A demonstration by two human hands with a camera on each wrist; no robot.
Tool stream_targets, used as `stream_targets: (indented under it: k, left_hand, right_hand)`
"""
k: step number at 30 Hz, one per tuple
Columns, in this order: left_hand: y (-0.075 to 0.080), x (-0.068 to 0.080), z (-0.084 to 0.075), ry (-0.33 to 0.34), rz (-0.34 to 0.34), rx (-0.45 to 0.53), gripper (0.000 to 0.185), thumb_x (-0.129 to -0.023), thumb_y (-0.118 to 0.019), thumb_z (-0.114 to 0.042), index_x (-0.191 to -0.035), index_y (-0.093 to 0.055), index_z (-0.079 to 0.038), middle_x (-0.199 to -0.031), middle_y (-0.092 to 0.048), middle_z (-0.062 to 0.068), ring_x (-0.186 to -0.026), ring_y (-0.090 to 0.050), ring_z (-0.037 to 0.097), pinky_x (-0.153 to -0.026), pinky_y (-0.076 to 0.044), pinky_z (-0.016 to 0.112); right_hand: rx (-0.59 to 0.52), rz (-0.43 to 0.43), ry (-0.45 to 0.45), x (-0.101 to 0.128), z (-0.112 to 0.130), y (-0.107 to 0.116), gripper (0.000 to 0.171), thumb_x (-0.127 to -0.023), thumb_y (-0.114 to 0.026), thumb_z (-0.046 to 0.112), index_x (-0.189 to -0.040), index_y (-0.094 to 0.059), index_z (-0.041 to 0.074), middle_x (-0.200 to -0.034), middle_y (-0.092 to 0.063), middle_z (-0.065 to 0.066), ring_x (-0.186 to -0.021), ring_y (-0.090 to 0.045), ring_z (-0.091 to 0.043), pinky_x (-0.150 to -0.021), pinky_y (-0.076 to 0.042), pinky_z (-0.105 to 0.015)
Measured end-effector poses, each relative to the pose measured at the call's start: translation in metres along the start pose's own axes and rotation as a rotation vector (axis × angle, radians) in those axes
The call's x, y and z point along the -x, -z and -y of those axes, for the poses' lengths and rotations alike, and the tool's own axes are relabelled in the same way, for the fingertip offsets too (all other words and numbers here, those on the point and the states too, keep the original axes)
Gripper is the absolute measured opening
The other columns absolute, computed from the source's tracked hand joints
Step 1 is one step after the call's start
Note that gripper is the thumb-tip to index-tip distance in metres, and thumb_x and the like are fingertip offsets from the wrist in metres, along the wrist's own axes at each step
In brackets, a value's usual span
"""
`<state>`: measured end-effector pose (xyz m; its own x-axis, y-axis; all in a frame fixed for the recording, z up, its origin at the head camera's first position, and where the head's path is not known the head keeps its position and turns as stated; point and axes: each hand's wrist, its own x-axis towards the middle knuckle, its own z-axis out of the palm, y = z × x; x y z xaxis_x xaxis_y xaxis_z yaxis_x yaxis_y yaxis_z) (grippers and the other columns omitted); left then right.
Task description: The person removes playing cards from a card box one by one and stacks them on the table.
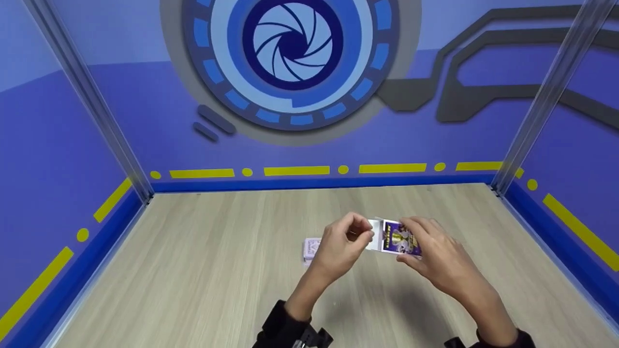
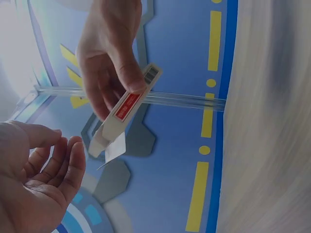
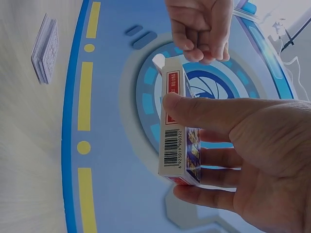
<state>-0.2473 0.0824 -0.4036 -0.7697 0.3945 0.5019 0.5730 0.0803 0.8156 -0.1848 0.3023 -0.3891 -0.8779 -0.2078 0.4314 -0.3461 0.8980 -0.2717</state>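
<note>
A small playing-card box point(image 1: 401, 238), purple-printed on its broad face, is held above the table by my right hand point(image 1: 437, 251). The thumb lies along its narrow side, where a barcode and red label show in the right wrist view, with fingers behind. The box's end toward my left hand is open, its white flap point(image 1: 374, 235) sticking out. My left hand point(image 1: 341, 247) hovers beside that end, fingers loosely bent and thumb near the fingertips; the left wrist view shows it apart from the box. A deck of cards point(image 3: 46, 51) lies stacked on the table, partly hidden by the left hand in the head view.
The wood-grain table point(image 1: 217, 270) is bordered by blue-purple printed walls point(image 1: 145, 106) at the back and both sides. Clear corner posts point(image 1: 537, 96) rise at the back corners.
</note>
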Motion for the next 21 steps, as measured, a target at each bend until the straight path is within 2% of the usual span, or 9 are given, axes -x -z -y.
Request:
stream_targets:
  k: [6, 12, 21]
  left_hand:
    - [-0.006, 0.001, 0.005, 0.066, 0.010, 0.024, 0.007, -0.098, -0.068, -0.005, -0.102, -0.064, -0.008, -0.094, -0.064, -0.002, -0.083, -0.060, 0.005, -0.075, -0.055, 0.023]
    - [-0.007, 0.001, 0.010, 0.088, -0.001, 0.015, 0.010, -0.098, -0.069, -0.007, -0.105, -0.062, -0.008, -0.095, -0.062, -0.004, -0.085, -0.058, 0.005, -0.077, -0.054, 0.023]
    - [-0.009, 0.001, 0.016, 0.141, 0.012, 0.118, 0.016, -0.097, -0.071, -0.008, -0.105, -0.057, -0.006, -0.098, -0.059, -0.001, -0.089, -0.058, 0.009, -0.079, -0.053, 0.024]
  right_hand:
    - [-0.002, -0.003, 0.010, 0.000, 0.005, -0.002, 0.074, -0.076, -0.094, 0.016, -0.140, -0.058, 0.004, -0.132, -0.059, -0.014, -0.113, -0.058, -0.029, -0.089, -0.056, -0.053]
    - [0.006, -0.012, 0.033, -0.001, 0.007, -0.001, 0.074, -0.075, -0.094, 0.017, -0.139, -0.059, 0.005, -0.131, -0.059, -0.013, -0.111, -0.057, -0.026, -0.086, -0.056, -0.050]
    - [0.027, -0.033, 0.081, -0.001, 0.009, -0.002, 0.071, -0.074, -0.095, 0.019, -0.135, -0.062, 0.006, -0.129, -0.061, -0.010, -0.109, -0.059, -0.024, -0.081, -0.057, -0.045]
